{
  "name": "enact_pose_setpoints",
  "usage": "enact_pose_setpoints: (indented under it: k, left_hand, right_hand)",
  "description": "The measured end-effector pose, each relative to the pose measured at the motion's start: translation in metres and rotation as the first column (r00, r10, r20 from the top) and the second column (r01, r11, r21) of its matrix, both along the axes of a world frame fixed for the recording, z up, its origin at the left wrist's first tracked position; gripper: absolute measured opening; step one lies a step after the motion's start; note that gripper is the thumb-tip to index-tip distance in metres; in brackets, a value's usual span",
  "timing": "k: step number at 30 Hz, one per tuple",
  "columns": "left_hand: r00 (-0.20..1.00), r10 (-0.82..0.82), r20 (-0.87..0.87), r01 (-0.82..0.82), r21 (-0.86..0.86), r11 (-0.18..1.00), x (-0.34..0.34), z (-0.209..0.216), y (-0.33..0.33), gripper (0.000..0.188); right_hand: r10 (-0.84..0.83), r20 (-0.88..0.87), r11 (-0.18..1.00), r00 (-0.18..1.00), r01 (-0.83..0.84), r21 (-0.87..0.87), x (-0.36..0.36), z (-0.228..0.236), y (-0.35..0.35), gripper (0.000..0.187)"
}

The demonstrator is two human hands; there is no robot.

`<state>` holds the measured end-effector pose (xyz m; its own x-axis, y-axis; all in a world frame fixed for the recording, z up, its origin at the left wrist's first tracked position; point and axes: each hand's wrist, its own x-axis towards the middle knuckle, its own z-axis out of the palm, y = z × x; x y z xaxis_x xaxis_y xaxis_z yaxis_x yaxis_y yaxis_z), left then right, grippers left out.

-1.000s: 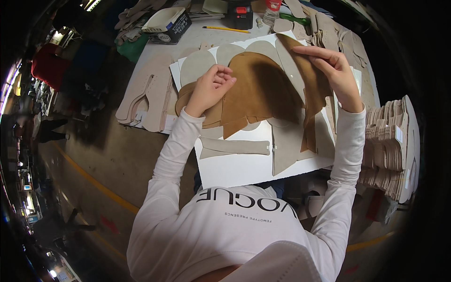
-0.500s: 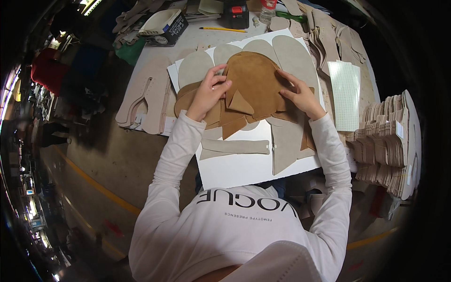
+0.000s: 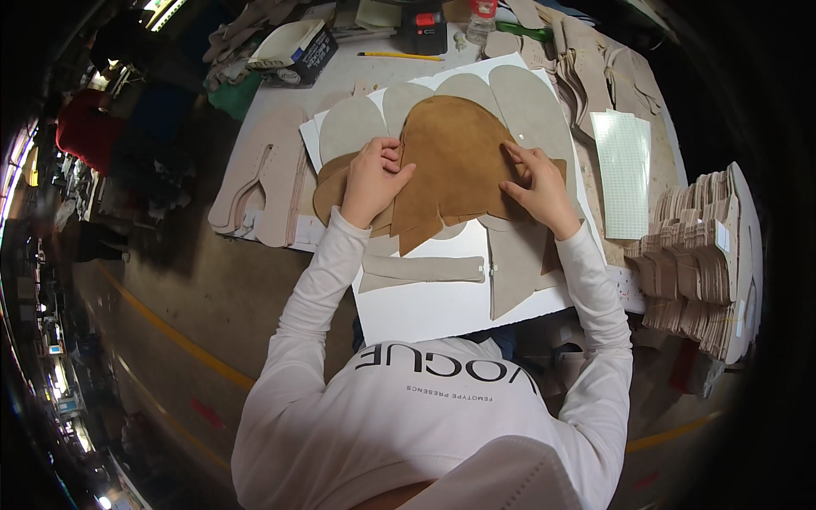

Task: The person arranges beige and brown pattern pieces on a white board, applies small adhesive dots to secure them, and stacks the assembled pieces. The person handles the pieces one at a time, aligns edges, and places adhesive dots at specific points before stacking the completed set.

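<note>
A brown suede piece (image 3: 450, 153) with a rounded top and pointed lower corners lies over other brown and grey pieces on a white board (image 3: 425, 314). At its left edge my left hand (image 3: 374, 180) has curled fingers, the thumb along the suede and the edge between. My right hand (image 3: 541, 189) rests at the right edge, thumb and fingers apart, their tips touching the suede. More brown pieces (image 3: 336, 183) fan out beside my left wrist. Grey rounded pieces (image 3: 353, 127) line the board's far side, and a grey strip (image 3: 421, 269) lies nearer me.
Stacked beige cut pieces (image 3: 259, 191) lie left of the board. On the right are pale green perforated sheets (image 3: 623, 170) and a tall stack of beige pieces (image 3: 693, 255). A black box (image 3: 297, 58), a yellow pencil (image 3: 399, 56) and a bottle (image 3: 481, 21) stand or lie at the back.
The suede piece's folded-over lower left corner now lies flat. My left hand has shifted slightly down and its fingers have curled in. My right hand has moved slightly down.
</note>
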<state>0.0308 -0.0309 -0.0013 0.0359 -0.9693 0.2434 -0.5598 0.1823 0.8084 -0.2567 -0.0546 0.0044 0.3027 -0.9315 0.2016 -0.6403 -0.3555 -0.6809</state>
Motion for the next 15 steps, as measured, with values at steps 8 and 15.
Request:
enact_pose_setpoints:
  k: [8, 15]
  left_hand:
    - [0.983, 0.065, 0.172, -0.074, 0.049, 0.996, 0.003, 0.004, 0.002, 0.032]
    - [0.973, 0.073, 0.22, -0.094, 0.086, 0.992, 0.002, 0.006, 0.002, 0.029]
  right_hand:
    - [-0.095, -0.121, 0.989, 0.988, 0.108, 0.103, 0.009, 0.012, -0.007, 0.059]
    - [-0.053, -0.178, 0.998, 0.983, 0.049, -0.025, 0.017, 0.012, -0.014, 0.06]
